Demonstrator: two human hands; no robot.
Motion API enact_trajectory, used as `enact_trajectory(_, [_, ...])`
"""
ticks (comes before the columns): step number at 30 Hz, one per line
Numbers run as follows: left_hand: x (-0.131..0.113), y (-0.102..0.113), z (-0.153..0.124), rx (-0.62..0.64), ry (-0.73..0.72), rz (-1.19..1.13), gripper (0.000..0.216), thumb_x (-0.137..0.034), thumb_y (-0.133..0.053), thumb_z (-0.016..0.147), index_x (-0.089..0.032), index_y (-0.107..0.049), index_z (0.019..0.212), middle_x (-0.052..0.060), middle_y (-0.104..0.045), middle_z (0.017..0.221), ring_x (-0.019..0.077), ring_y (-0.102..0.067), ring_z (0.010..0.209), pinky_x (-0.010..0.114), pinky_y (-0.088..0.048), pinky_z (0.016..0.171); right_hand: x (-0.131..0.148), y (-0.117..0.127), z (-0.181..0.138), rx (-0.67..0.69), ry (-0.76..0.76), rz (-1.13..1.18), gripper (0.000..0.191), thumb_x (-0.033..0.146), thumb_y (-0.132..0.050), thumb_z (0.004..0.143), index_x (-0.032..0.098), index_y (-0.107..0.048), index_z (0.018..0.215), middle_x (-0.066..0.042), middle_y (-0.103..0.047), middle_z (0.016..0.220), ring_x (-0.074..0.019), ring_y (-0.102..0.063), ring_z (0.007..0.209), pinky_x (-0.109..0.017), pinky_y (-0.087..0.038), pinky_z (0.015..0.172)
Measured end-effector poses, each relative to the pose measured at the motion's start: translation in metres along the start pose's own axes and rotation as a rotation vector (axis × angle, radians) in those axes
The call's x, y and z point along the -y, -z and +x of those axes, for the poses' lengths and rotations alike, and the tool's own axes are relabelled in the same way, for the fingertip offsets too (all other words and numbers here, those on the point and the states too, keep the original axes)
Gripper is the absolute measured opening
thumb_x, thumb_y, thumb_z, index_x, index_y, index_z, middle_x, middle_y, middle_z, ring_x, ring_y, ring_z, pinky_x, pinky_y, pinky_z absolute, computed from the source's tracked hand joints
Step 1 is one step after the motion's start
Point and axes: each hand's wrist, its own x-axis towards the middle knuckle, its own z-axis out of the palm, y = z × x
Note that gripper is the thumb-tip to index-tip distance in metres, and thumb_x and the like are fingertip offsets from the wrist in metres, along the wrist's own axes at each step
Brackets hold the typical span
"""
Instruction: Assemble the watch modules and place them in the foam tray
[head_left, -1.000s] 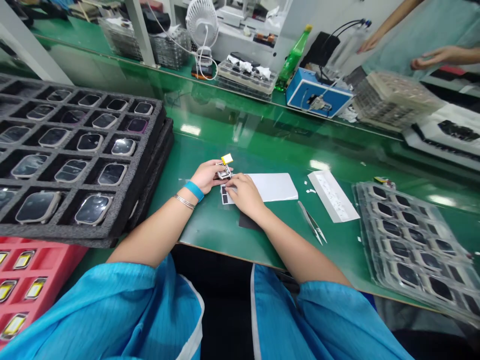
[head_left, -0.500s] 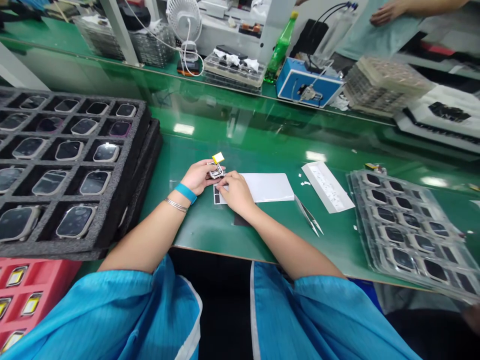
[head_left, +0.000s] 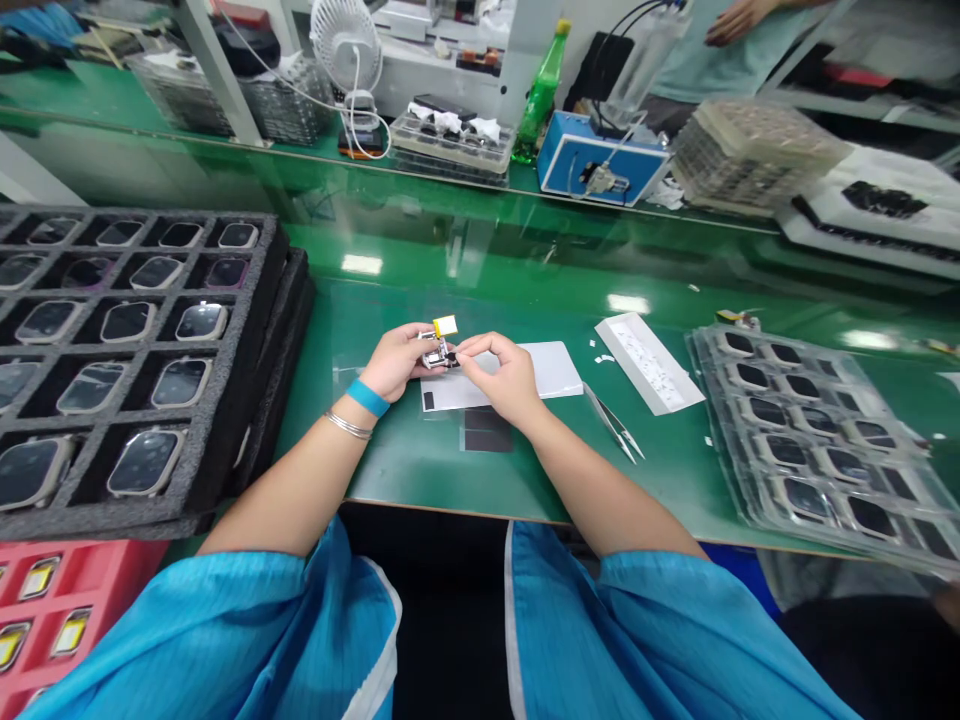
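My left hand (head_left: 397, 362) is closed round a small silver watch case (head_left: 433, 357) with its inside exposed. A battery with a yellow edge and white face (head_left: 445, 325) sticks up from it. My right hand (head_left: 499, 375) pinches a small black sticker (head_left: 453, 359) against the right side of the case. Beneath both hands lies a white sheet (head_left: 551, 370), with a black rectangle (head_left: 428, 400) at its left end. A dark grey square (head_left: 487, 430) lies in front of the sheet, and tweezers (head_left: 613, 425) rest to its right.
Left stand a grey foam tray of watches (head_left: 281, 270) and a red tray (head_left: 112, 590). A white paper tray of small scraps (head_left: 649, 362) and stacked clear trays of watches (head_left: 825, 440) lie right. The back shelf holds a fan (head_left: 346, 45) and blue box (head_left: 602, 160).
My right hand has come up from the sheet's left end to the watch case with a black sticker. Fewer black rectangles show on the sheet. My left hand keeps hold of the case.
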Motion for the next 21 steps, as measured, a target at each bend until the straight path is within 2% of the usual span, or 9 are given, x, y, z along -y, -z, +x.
enact_trajectory(3, [0.0026, -0.0046, -0.0038, 0.055, 0.013, 0.013, 0.015, -0.006, -0.063, 0.073, -0.011, -0.065, 0.087, 0.003, -0.067, 0.071, 0.0121, -0.062, 0.058, 0.024, -0.056, 0.055, -0.0070, 0.0018, 0.0049, 0.027, -0.135, 0.165, 0.016, 0.032, -0.071, 0.073, 0.020, -0.060, 0.070, -0.002, -0.069, 0.077, -0.0174, -0.065, 0.076, -0.035, -0.051, 0.079])
enact_trajectory(6, [0.0064, -0.0069, -0.0048, 0.087, 0.040, 0.024, 0.015, -0.006, -0.063, 0.072, -0.011, -0.066, 0.086, 0.002, -0.066, 0.070, 0.0126, -0.062, 0.058, 0.024, -0.056, 0.054, -0.0100, 0.0010, 0.0059, 0.041, -0.154, 0.227, 0.020, 0.034, -0.074, 0.069, 0.020, -0.059, 0.072, 0.000, -0.067, 0.074, -0.0157, -0.063, 0.073, -0.033, -0.051, 0.076])
enact_trajectory(10, [0.0090, -0.0067, -0.0044, 0.093, 0.051, 0.033, 0.011, -0.009, -0.065, 0.071, -0.012, -0.068, 0.081, 0.002, -0.065, 0.069, 0.0122, -0.062, 0.058, 0.023, -0.055, 0.054, -0.0069, 0.0011, 0.0042, 0.057, -0.081, 0.150, 0.019, 0.031, -0.068, 0.075, 0.021, -0.055, 0.083, 0.001, -0.066, 0.081, -0.0141, -0.061, 0.076, -0.032, -0.050, 0.077])
enact_trajectory(14, [0.0091, -0.0056, -0.0046, 0.099, 0.054, 0.047, 0.012, -0.010, -0.065, 0.073, -0.012, -0.069, 0.084, 0.003, -0.067, 0.072, 0.0118, -0.062, 0.058, 0.022, -0.055, 0.053, -0.0043, 0.0025, 0.0028, 0.142, -0.041, 0.085, 0.024, 0.026, -0.064, 0.077, 0.023, -0.049, 0.096, 0.002, -0.066, 0.083, -0.0139, -0.061, 0.077, -0.032, -0.049, 0.079])
enact_trajectory(21, [0.0094, -0.0057, -0.0048, 0.116, 0.062, 0.047, 0.013, -0.010, -0.067, 0.071, -0.012, -0.070, 0.084, 0.003, -0.068, 0.072, 0.0112, -0.062, 0.057, 0.023, -0.055, 0.054, -0.0028, 0.0025, 0.0023, 0.162, -0.067, 0.028, 0.023, 0.024, -0.060, 0.078, 0.024, -0.046, 0.097, 0.003, -0.064, 0.080, -0.0145, -0.061, 0.078, -0.032, -0.048, 0.080])
